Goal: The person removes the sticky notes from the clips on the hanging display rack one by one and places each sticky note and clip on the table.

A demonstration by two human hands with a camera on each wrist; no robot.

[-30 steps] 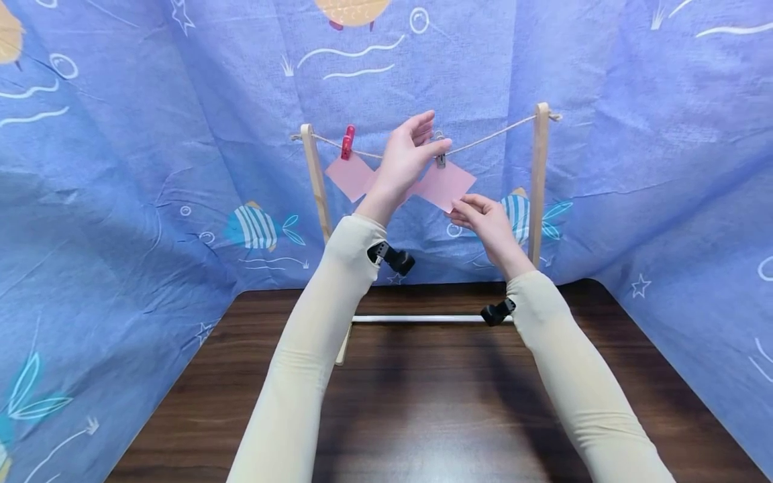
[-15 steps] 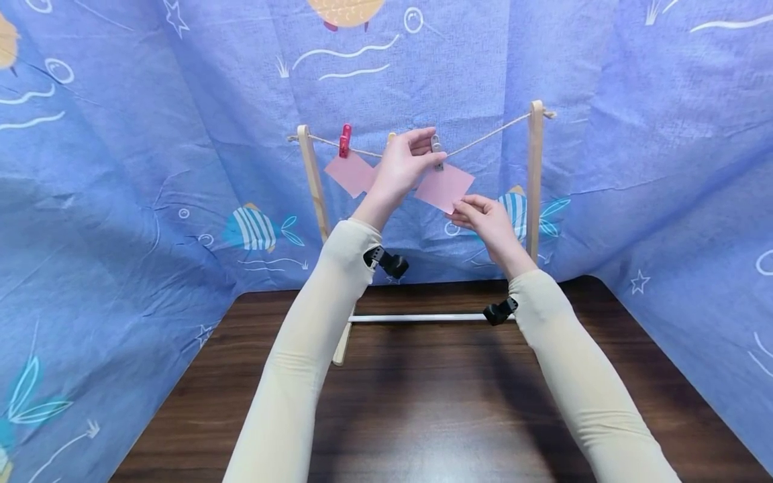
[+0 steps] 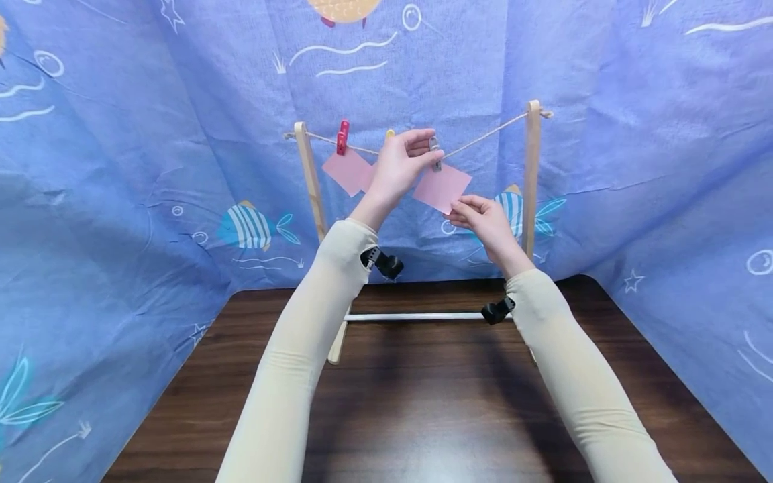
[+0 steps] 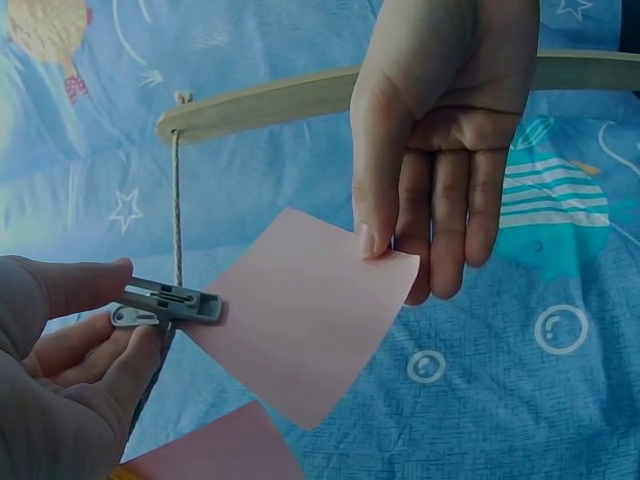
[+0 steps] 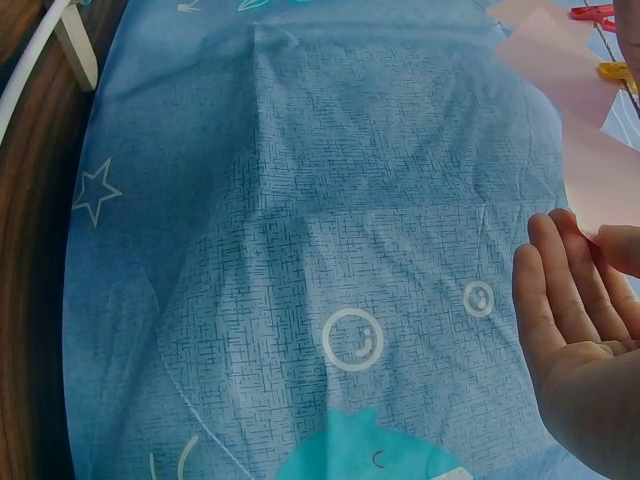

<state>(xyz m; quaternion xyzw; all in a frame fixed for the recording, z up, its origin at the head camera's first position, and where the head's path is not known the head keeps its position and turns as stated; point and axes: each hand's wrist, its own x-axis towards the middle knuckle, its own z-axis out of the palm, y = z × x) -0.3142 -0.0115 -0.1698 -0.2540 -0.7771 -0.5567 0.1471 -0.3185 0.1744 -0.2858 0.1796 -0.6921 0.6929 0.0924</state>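
Observation:
My left hand (image 3: 395,164) pinches a grey clothespin (image 4: 175,302) by its handle end, thumb and fingers on either side of it. The clothespin sits on the string (image 4: 178,215), over the upper corner of a square of pink paper (image 3: 443,186). That paper's opposite corner is held between thumb and fingertips of my right hand (image 3: 486,225), as the left wrist view also shows. Further left along the string hang two more pink papers, one under a red clothespin (image 3: 342,137) and one by a yellow clothespin (image 5: 617,72); my left hand partly covers the latter in the head view.
Two wooden posts (image 3: 531,174) carry the string above a dark wooden table (image 3: 410,402). A white rod (image 3: 417,316) runs low between them. Behind hangs a blue cloth (image 3: 634,168) with fish prints. Black cameras are strapped to both sleeves.
My left hand has come down slightly and its fingers have closed on the grey clothespin. The right hand keeps its hold on the paper's corner. The head view has shifted a little.

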